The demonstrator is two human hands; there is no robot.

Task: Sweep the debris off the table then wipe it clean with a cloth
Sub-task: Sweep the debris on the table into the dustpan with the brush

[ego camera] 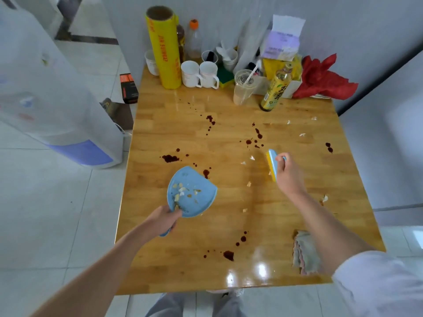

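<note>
Wooden surface [229, 225], stained: my left grip [166, 219] holds dustpan [192, 193] to catch scraps; right grip [288, 172], right of dustpan, holds brush [272, 164] for sweeping.

The left hand [164, 219] is covering most of the blue dustpan [192, 191]'s handle, and the right hand [288, 173] is hiding the grip of the brush [272, 163], so its bristles are barely showing. The right forearm is lying across part of the folded cloth [305, 251], and the cluttered items behind the white mugs [199, 74] are blocking one another. The water dispenser [52, 99] is running off the left edge, blurred.
</note>
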